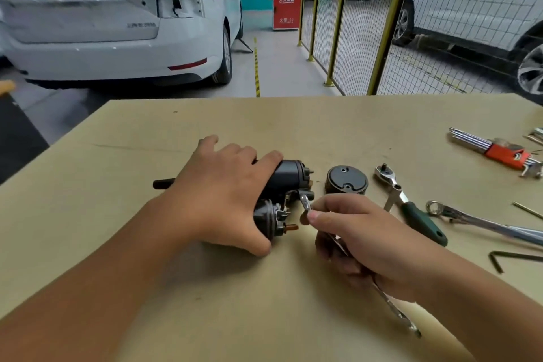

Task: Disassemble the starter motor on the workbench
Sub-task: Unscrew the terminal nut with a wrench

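Note:
A dark starter motor (289,178) lies on its side in the middle of the workbench (264,123), its solenoid (269,219) toward me. My left hand (223,197) lies over the motor body, fingers curled round it and thumb under the solenoid. My right hand (355,235) grips a slim silver wrench (395,310); its head sits at a terminal between the motor body and the solenoid. The wrench's far end sticks out below my wrist. A round dark end cap (346,180) rests detached on the bench just right of the motor.
A ratchet with a green handle (411,209) lies right of the cap. Beyond it are a combination wrench (482,223), a black hex key (511,258) and a hex key set in a red holder (499,150). White cars and a yellow mesh fence stand behind the bench.

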A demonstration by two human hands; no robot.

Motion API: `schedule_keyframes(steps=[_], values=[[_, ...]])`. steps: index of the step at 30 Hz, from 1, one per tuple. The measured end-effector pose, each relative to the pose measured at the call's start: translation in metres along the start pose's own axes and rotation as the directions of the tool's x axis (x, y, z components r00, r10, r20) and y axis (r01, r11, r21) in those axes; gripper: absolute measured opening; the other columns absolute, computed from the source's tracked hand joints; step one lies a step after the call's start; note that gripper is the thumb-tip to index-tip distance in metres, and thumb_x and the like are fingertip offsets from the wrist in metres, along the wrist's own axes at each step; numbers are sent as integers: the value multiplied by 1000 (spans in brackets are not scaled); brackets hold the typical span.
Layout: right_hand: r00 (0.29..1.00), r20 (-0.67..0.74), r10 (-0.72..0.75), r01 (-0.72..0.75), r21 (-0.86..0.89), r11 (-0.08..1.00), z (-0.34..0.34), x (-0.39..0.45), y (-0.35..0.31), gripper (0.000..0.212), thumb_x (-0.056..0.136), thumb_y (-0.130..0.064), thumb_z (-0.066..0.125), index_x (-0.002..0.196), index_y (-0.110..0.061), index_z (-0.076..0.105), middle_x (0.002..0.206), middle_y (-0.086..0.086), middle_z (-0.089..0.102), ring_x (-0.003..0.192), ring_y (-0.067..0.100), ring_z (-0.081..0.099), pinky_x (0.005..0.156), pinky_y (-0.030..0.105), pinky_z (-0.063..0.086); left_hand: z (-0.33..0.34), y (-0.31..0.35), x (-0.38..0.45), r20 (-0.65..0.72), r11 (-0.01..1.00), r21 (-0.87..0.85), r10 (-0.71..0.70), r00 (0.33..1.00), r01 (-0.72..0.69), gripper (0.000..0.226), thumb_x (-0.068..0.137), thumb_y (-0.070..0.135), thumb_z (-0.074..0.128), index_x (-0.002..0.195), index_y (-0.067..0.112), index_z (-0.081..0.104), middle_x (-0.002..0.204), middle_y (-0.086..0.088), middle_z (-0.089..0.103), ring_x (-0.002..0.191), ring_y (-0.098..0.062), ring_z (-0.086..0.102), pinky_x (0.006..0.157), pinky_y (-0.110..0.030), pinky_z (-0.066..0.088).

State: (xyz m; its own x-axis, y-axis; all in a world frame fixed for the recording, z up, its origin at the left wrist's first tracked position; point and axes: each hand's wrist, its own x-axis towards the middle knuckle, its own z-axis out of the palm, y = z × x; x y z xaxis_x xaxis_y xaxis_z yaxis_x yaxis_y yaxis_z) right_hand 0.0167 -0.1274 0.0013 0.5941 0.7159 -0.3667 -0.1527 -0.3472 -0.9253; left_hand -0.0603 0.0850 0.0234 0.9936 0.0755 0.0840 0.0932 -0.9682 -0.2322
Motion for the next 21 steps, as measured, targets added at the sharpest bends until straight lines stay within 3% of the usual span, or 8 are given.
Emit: schedule_keyframes(steps=[8, 14, 17, 21], values=[[997, -11, -80, 81, 31, 996, 4, 1, 1, 11, 97, -28, 64, 88, -28, 70, 69, 7, 61, 42, 14, 32, 42, 18, 26, 10, 4, -17, -241, 996, -59, -75, 968, 63, 116, 41, 82, 57, 142, 25, 45, 110, 6, 66, 102, -25, 64, 110, -55, 35], [984, -58, -167, 170, 59, 984, -1, -4, -4, 15, 100, -27, 62, 88, -26, 71, 70, 8, 64, 41, 14, 33, 42, 20, 25, 11, 4, -19, -347, 987, -140, -123, 930, 78, 104, 40, 76, 64, 130, 26, 49, 99, 10, 63, 91, -23, 62, 86, -40, 39], [971, -70, -231, 234, 36, 972, -4, -4, -3, 16, 100, -29, 61, 88, -26, 72, 68, 5, 64, 42, 13, 34, 41, 19, 27, 9, 4, -20, -426, 952, -302, -174, 888, 42, 102, 39, 75, 68, 128, 31, 46, 100, 17, 55, 89, -17, 56, 84, -37, 38], [878, -107, -467, 448, -164, 879, -7, -4, 0, 13, 93, -42, 62, 93, -35, 73, 69, -1, 68, 44, 3, 49, 43, 16, 36, 6, 19, -19, -426, 754, -654, -301, 853, -60, 104, 38, 68, 81, 128, 39, 37, 111, 23, 59, 95, -13, 64, 92, -44, 49]])
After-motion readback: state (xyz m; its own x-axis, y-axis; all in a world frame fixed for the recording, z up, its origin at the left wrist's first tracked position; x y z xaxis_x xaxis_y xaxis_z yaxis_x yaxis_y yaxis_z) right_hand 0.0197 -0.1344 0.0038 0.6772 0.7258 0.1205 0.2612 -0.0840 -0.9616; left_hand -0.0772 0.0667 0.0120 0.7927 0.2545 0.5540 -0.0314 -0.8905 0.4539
